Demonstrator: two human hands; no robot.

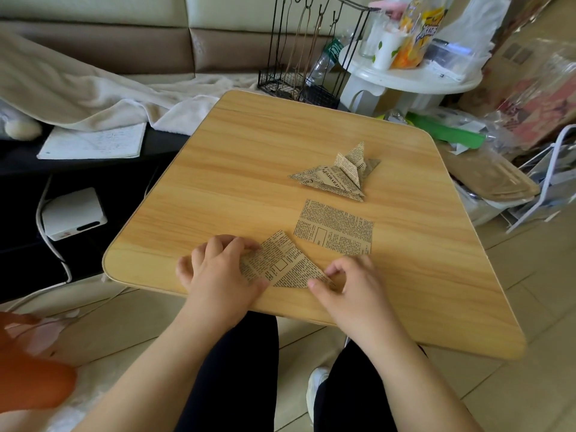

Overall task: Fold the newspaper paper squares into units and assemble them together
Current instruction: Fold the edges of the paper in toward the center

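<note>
Approx. midway: units [338, 174] folded; left hand [215, 272], right hand [349, 282] pinching triangle [282, 266]; square [335, 227] unfolded; assy pending.

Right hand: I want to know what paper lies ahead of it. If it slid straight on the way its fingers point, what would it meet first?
The right hand points up-left, so it would likely run onto the paper being folded, which it already pinches.
</note>
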